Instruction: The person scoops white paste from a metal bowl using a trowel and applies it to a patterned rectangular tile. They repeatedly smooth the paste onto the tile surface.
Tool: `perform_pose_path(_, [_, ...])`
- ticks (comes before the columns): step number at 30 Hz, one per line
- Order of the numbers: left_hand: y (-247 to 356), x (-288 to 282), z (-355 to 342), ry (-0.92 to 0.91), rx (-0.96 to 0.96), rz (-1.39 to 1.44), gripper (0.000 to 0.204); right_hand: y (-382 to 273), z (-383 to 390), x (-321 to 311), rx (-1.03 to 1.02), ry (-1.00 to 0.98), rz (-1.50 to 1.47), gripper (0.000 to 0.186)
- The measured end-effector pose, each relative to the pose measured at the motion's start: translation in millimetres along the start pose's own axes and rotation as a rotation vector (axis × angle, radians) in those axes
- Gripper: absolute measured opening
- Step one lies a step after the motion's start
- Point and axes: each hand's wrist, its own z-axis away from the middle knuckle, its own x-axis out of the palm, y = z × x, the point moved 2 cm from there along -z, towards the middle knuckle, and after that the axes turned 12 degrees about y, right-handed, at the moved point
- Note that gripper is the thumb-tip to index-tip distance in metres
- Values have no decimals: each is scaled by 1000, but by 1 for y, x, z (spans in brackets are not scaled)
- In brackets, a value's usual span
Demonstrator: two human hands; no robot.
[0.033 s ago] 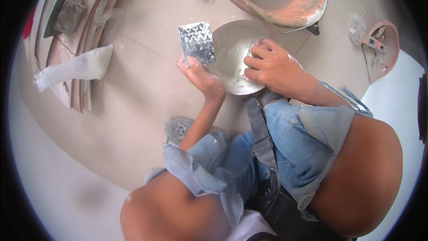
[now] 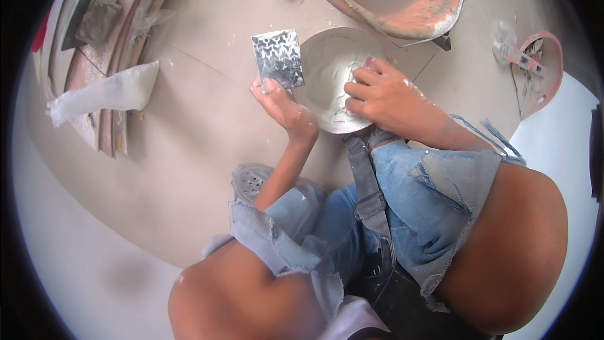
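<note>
My left hand (image 2: 284, 110) grips the lower edge of a small rectangular dark plate (image 2: 277, 58) and holds it upright. White paste fills a zigzag pattern over its upper part. Beside it on the floor is a round bowl (image 2: 313, 44) with white paste (image 2: 330, 79) coating its inside. My right hand (image 2: 387, 96) reaches over the bowl's right side, fingers curled around a pinkish-red flat piece (image 2: 368, 62). Most of that piece is hidden under my fingers, so its kind does not show.
A large orange, paste-smeared tub (image 2: 434, 9) stands beyond the bowl. Long curved strips (image 2: 123, 31) lie at far left with a clear plastic sheet (image 2: 116, 91) across them. At right is a pink container (image 2: 550, 75) with scraps inside. A grey perforated shoe (image 2: 250, 182) rests by my left forearm.
</note>
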Motion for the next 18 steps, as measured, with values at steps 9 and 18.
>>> perform_pose_path(9, [-6, -2, -5, -53, -3, 28, 35, 1, -14, 10, 51, 122, 17, 12])
perform_pose_path(18, [-9, -6, -8, -64, 44, 14, 34, -7, -12, 9, 44, -44, -20, 16])
